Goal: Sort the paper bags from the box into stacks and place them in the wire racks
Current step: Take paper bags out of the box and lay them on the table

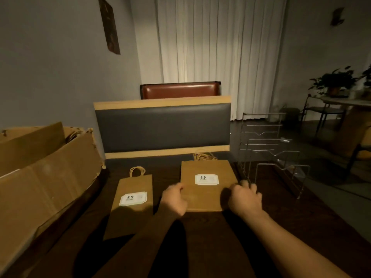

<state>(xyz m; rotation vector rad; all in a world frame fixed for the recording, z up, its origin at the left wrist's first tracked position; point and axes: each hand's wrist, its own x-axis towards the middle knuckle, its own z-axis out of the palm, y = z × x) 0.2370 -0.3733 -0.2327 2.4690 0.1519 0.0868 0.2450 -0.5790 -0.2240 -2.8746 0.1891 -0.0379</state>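
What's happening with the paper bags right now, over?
Left hand and right hand grip the wide brown paper bag stack by its sides. Silver wire rack empty, just right. Path unobstructed.

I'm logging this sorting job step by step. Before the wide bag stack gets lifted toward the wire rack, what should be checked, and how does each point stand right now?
1. Left hand grips the left edge of the wide bag stack: ok.
2. Right hand grips its right edge: ok, fingers curled over the side.
3. Stack edges squared up: cannot tell, only the top bag shows.
4. Wire rack upright beside the stack, slots free: ok, no bags seen in it.
5. Narrow bag stack lies apart, clear of the lift: ok.
6. Rope handles point away from the person and not caught on the rack: ok.
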